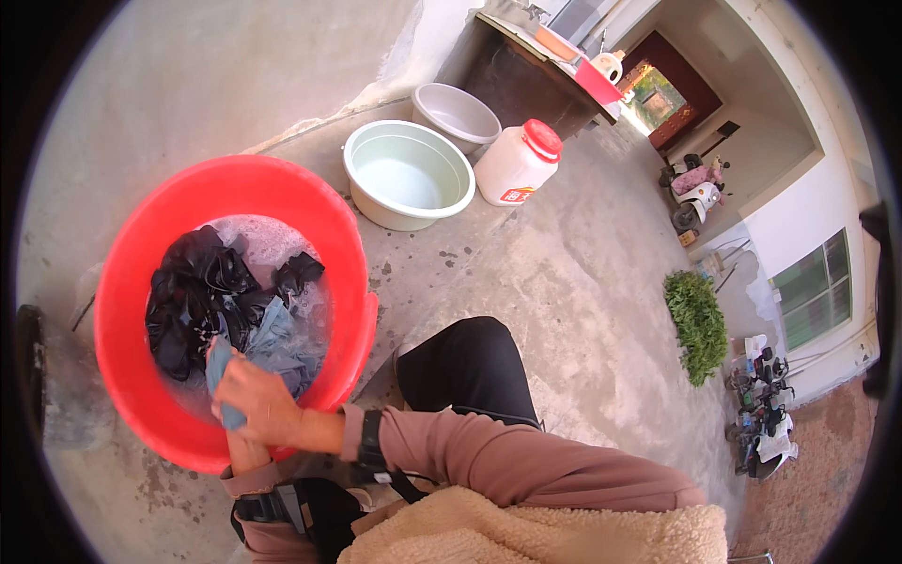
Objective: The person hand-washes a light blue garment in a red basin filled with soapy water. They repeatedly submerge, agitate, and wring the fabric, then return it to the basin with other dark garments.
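Note:
A large red plastic tub (134, 233) holds sudsy water (271, 236) and wet laundry. Black garments (204, 264) fill its left and middle part. Blue-grey fabric (278, 335) lies half sunk towards the right and front. Over the tub's near side, my right hand (261, 405) is closed around a bunched strip of blue-grey cloth (220, 370). My left hand (245, 451) reaches up from below at the same cloth; its wrist shows, but most of it is hidden behind the right hand and cloth. Whether the strip joins the sunken fabric is unclear.
Beside the tub stand a pale green basin (409, 173), a grey basin (458, 116) and a white plastic jar (518, 166) with a red lid. A sink counter (528, 77) is behind them. Cut greenery (694, 328) and parked scooters (764, 409) are at right.

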The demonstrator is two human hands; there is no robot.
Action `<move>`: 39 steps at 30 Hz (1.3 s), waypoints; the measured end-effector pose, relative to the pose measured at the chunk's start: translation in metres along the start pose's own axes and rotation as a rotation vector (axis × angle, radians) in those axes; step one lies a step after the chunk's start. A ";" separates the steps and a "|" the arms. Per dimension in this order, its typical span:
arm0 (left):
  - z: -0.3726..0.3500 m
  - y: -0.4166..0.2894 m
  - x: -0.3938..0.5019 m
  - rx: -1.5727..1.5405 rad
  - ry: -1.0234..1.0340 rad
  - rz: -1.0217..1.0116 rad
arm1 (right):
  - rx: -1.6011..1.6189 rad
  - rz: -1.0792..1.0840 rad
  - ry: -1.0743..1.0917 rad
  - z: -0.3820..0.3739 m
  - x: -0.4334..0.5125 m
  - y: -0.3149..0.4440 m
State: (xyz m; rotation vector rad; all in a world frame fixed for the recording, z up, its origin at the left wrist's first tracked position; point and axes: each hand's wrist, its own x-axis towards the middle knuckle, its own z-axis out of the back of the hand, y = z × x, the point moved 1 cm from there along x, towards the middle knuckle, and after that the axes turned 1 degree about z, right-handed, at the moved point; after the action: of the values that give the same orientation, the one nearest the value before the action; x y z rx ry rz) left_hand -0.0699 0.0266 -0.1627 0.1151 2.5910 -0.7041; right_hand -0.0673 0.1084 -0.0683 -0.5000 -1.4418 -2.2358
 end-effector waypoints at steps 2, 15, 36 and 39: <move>0.001 0.001 -0.001 0.010 0.022 -0.012 | -0.136 -0.201 0.060 0.000 0.007 -0.003; -0.004 -0.004 -0.006 0.120 0.028 -0.062 | -0.204 -0.268 -0.172 0.002 0.026 -0.003; -0.026 -0.039 -0.013 -0.122 -0.066 -0.100 | 0.683 -1.037 0.371 0.071 -0.002 -0.029; -0.031 -0.041 -0.020 -0.057 -0.103 -0.131 | 0.584 -0.911 0.463 0.069 -0.007 -0.016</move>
State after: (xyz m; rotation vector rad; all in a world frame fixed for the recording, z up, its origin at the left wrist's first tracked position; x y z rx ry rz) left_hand -0.0726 0.0076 -0.1111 -0.1069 2.5343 -0.6631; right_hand -0.0649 0.1784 -0.0569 0.9736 -2.1582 -2.0772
